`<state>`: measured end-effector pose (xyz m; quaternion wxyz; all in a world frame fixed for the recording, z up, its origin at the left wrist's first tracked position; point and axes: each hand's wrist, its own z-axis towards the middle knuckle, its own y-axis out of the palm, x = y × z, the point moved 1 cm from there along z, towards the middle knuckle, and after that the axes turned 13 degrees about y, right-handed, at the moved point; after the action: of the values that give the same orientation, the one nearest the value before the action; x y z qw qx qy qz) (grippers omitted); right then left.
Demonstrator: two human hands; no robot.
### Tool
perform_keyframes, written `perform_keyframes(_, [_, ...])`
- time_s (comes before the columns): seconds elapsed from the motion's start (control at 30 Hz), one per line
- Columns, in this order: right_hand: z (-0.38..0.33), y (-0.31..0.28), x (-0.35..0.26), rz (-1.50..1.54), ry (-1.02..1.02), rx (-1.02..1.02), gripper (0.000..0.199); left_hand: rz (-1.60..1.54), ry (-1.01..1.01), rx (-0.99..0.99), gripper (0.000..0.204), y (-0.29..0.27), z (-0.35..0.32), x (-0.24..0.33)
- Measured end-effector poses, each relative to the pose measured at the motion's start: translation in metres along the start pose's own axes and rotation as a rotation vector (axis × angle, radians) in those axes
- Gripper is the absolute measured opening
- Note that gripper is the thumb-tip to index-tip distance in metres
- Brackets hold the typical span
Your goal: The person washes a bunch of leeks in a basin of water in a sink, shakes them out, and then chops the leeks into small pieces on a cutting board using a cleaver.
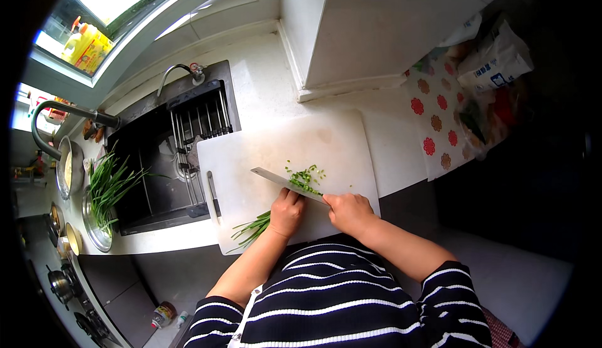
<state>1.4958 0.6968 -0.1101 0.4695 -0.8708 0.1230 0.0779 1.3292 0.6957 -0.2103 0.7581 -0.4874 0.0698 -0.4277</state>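
Striped sleeves come up from the bottom edge, nearest of all. Past them, the left hand (286,212) presses down on a bunch of green chives (254,227), with its fingers curled together on the stalks. The right hand (348,213) has its fingers wrapped tight around the handle of a knife (276,177). The blade lies flat and long across the white board (282,153), pointing left. Just past the blade sits a small pile of cut bits (305,177).

The chives lie on the near part of the board, and their ends poke off its front edge. The board rests on the pale worktop (263,78), with its left side touching the dark sink (169,153). More chives wait in a metal bowl (99,222) left of the sink.

The blade is very close to the left knuckles, so a slip could nick a finger. The board hangs partly over the sink, so a hard push might tip it.
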Motion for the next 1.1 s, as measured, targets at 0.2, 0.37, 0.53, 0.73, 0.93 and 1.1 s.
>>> perform_keyframes(0.2, [-0.007,0.011,0.017,0.031,0.042,-0.003,0.022,-0.027,-0.01,0.006,0.018,-0.002,0.001,-0.001])
perform_keyframes(0.37, [0.001,0.006,0.014,-0.048,0.08,-0.069,0.025,-0.019,-0.006,0.006,0.012,-0.001,0.0,-0.001])
perform_keyframes(0.53, [0.026,0.022,-0.006,0.01,0.071,-0.035,0.028,-0.039,0.004,-0.006,0.01,0.0,-0.001,-0.003])
perform_keyframes(0.73, [0.035,0.021,0.006,0.125,0.042,0.021,0.033,-0.049,0.008,0.023,0.013,-0.001,0.0,-0.004])
perform_keyframes(0.93, [-0.001,0.007,0.014,0.052,0.028,-0.006,0.03,-0.044,-0.027,-0.012,0.014,0.001,-0.003,-0.004])
perform_keyframes(1.1, [-0.001,0.007,0.015,-0.015,0.05,-0.032,0.03,-0.028,-0.006,0.061,0.006,-0.002,0.003,-0.001])
